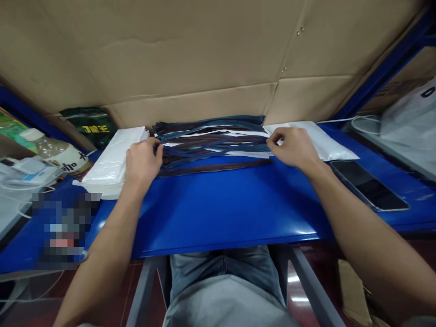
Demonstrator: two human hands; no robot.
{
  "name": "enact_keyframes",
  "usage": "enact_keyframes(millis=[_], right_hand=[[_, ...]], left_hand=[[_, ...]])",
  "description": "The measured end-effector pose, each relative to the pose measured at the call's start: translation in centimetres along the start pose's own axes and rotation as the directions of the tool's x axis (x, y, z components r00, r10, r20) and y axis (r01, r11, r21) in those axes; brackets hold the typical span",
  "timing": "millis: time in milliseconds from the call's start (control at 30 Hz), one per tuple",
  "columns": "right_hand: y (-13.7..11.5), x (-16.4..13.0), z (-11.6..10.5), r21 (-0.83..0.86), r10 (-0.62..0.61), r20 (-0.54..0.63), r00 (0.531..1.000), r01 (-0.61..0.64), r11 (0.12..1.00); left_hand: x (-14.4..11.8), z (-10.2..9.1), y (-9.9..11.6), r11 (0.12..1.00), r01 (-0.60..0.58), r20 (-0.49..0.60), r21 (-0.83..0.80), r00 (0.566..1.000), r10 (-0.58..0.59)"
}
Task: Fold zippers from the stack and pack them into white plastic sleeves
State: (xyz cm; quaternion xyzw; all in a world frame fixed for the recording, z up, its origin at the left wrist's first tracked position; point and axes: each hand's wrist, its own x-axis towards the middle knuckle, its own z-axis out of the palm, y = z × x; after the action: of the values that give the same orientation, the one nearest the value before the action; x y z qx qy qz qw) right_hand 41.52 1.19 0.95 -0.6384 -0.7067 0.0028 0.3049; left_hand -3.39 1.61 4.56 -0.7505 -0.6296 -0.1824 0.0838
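At the far edge of the glossy blue tabletop (221, 209), against the brown cardboard wall (190, 54), lies the flat bundle of long dark blue, brown and white strips (213, 141), stretched sideways between your two hands. Your left hand (142, 162) rests on the bundle's left end with the fingers curled down over the strip ends, pinching them lightly. Your right hand (293, 146) sits at the right end, thumb and forefinger closed on the strips there, the other fingers folded in. One brown strip (214, 168) lies a little nearer you than the rest, just in front of the bundle. Just beside your left hand is a stack of white plastic bags (114, 163), and behind your right hand lies another white plastic packet (320, 138). A black phone (369, 185) lies face up near your right forearm. Farther left stands a clear plastic bottle with a white cap (51, 150), tilted on its side, and a dark green packet (90, 125) sits by the cardboard.
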Motion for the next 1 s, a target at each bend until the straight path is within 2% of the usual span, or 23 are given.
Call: enact_keyframes(millis=[100,167,267,400,600,733,900,1000], right_hand=[[-1.6,-0.8,0.4,0.196,0.03,0.1,0.995,-0.049,0.979],[-2.8,-1.3,0.9,0.323,0.008,0.162,0.987,-0.061,0.944],[-4.7,-2.3,1.9,0.486,-0.054,0.207,0.977,-0.055,0.873],[-7.4,-3.6,3.1,0.629,-0.171,0.179,0.969,0.021,0.777],[-9.6,-4.8,3.7,0.711,-0.282,0.179,0.943,0.074,0.699],[-9.7,-4.9,3.9,0.709,-0.301,0.182,0.936,0.087,0.7],[-9.9,-4.9,4.2,0.671,-0.319,0.186,0.929,0.117,0.732],[-10.4,-4.9,4.1,0.621,-0.34,0.217,0.915,0.14,0.771]], left_hand=[[-0.8,0.5,2.6,0.998,-0.056,-0.194,-0.041,0.98,0.047],[-1.4,1.0,4.6,0.972,-0.179,-0.211,-0.155,0.967,0.145],[-2.5,1.7,7.6,0.889,-0.307,-0.119,-0.34,0.952,0.283],[-3.7,2.6,10.0,0.848,-0.336,0.034,-0.41,0.923,0.383],[-4.4,2.9,10.7,0.868,-0.378,0.158,-0.324,0.883,0.443],[-4.5,2.9,10.9,0.873,-0.431,0.169,-0.227,0.866,0.471],[-4.9,2.8,11.4,0.889,-0.402,0.078,-0.219,0.901,0.427],[-5.2,2.6,12.0,0.913,-0.377,0.066,-0.155,0.918,0.39]])
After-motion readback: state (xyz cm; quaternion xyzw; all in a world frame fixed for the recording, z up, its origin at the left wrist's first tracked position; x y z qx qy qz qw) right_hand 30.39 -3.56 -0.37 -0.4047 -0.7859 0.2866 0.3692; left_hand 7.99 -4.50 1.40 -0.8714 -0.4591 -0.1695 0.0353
